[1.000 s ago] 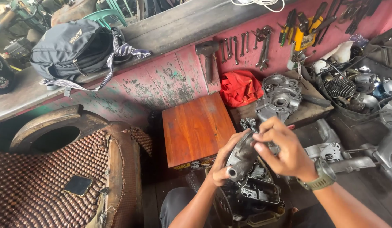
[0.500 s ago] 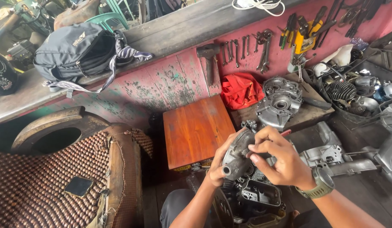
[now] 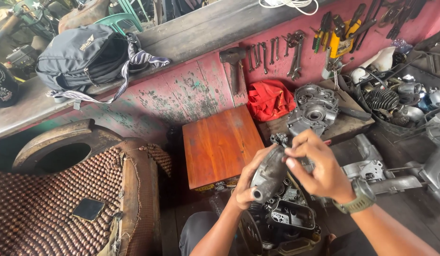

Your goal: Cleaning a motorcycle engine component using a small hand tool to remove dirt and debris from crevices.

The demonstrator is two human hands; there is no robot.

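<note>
Low and right of centre, below the reddish-brown wooden box (image 3: 221,144), a grey cast-metal engine cover (image 3: 268,173) gripped underneath by left hand (image 3: 244,187), right hand (image 3: 319,166) fingers curled closed over its upper edge.

Both forearms reach forward; left hand (image 3: 246,187) cupped, grip closed from below; right hand (image 3: 317,168) curled over it, fingers pinching.

Both hands (image 3: 295,175) on engine cover (image 3: 268,173)
</note>
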